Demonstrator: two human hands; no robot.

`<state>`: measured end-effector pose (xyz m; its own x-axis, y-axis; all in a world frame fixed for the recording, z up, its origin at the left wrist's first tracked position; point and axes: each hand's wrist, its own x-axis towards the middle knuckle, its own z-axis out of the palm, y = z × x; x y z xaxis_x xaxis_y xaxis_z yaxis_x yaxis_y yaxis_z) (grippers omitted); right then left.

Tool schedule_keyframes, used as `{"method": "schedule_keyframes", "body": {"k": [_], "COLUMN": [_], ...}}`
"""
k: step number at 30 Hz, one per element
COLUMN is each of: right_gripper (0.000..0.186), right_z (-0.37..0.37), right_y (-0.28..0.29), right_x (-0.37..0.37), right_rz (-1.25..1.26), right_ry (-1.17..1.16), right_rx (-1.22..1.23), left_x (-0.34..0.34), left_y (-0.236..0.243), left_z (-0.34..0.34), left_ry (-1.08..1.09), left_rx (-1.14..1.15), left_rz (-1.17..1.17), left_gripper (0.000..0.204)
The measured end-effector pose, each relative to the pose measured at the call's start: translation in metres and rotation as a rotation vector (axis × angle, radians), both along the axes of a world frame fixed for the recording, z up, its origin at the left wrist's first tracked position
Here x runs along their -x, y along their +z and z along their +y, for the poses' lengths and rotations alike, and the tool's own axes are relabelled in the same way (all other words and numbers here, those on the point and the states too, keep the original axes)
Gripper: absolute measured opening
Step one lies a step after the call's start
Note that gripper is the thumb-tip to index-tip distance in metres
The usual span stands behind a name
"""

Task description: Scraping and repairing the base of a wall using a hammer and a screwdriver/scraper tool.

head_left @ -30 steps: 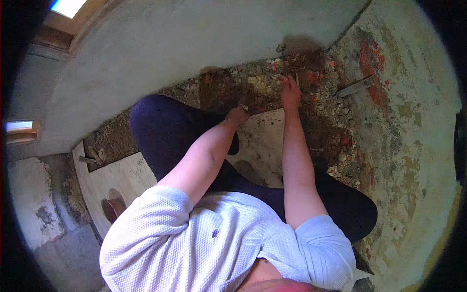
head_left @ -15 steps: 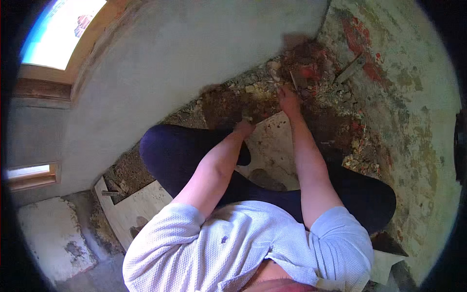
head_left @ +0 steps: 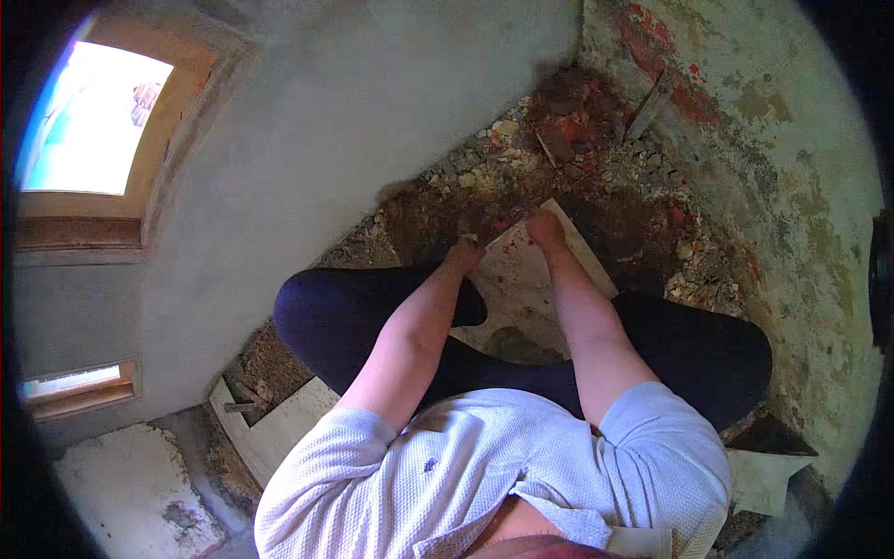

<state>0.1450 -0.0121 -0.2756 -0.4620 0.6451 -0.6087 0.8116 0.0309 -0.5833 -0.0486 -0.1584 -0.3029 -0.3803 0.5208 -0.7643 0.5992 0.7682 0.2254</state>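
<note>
A pale, dirt-specked board (head_left: 518,279) lies between my legs, its far edge against dark soil (head_left: 419,224). By the board's far left corner, my left hand (head_left: 463,255) is closed, with a small pale bit showing at its fingertips. What that bit is cannot be made out. My right hand (head_left: 546,229) rests at the board's far edge, fingers curled down; whatever they hold, if anything, is hidden. Past both hands lies broken rubble (head_left: 480,163) of stones and crumbled plaster along the wall's foot.
A flat strip (head_left: 649,107) leans at the right wall (head_left: 792,186), and a thin stick (head_left: 546,151) lies in the rubble. Another pale board (head_left: 289,424) is at my left, near a small tool-like piece (head_left: 244,407). A wood-framed window (head_left: 154,140) opens at upper left.
My right hand has come back toward me from the rubble to the board's far edge. The left hand stays near the same corner. The whole view has shifted slightly.
</note>
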Motion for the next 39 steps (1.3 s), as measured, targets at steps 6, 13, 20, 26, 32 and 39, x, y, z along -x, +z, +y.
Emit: {"method": "schedule_keyframes", "body": {"k": [6, 13, 20, 26, 32, 39], "right_gripper": [0.053, 0.044, 0.041, 0.044, 0.049, 0.053], "right_z": [0.046, 0.012, 0.017, 0.059, 0.035, 0.018], "right_y": [0.083, -0.005, -0.042, 0.073, 0.002, -0.027], "right_x": [0.040, 0.010, -0.016, 0.042, 0.012, -0.001], "right_rz": [0.510, 0.481, 0.039, 0.518, 0.670, 0.072], "right_ry": [-0.254, -0.329, -0.170, -0.272, -0.351, -0.106], "right_rx": [-0.241, -0.342, -0.119, -0.360, -0.404, -0.058], "left_x": [0.012, -0.029, -0.019, 0.030, -0.018, 0.000], "left_y": [-0.014, 0.024, -0.007, -0.053, -0.007, -0.032], "left_z": [0.002, 0.010, 0.004, -0.007, 0.024, 0.012], "left_ry": [-0.452, -0.116, -0.047, -0.567, -0.954, -0.882], "left_rx": [0.043, 0.126, 0.004, 0.016, 0.218, 0.032], "left_rz": [0.064, 0.000, 0.006, 0.063, 0.134, 0.164], "left_gripper": [0.058, 0.033, 0.041, 0.036, 0.036, 0.049]}}
